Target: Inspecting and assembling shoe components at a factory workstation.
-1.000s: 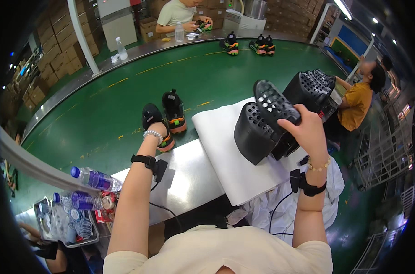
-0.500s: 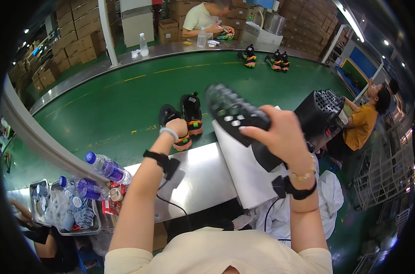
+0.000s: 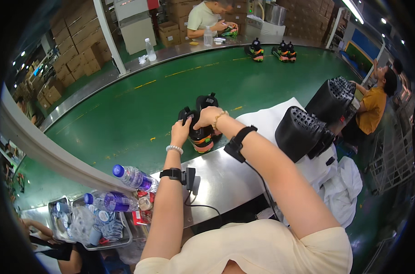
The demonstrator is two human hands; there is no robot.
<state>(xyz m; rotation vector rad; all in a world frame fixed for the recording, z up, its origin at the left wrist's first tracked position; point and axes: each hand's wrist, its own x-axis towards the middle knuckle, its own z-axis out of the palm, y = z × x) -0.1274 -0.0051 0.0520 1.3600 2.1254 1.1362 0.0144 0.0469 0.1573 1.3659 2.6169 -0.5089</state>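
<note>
A pair of black sneakers with orange and green trim stands on the green belt in front of me. Closed around the collar and tongue of the nearer sneaker is my left hand. My right hand reaches across to the same collar, its thumb and fingers bent at the opening; its fingertips are partly hidden. Just beyond it the farther sneaker shows only in part. To the right stand two black, rounded housings with perforated tops, the nearer housing and the farther housing.
A white sheet lies under the nearer housing, beside the steel table edge. At my left are water bottles and a metal tray of small items. Across the belt, a person handles a shoe; more sneakers stand at the far side.
My right hand has let go of a black perforated piece and moved left to the sneaker. My left hand has shifted its hold at the nearer sneaker's opening. The view has turned slightly.
</note>
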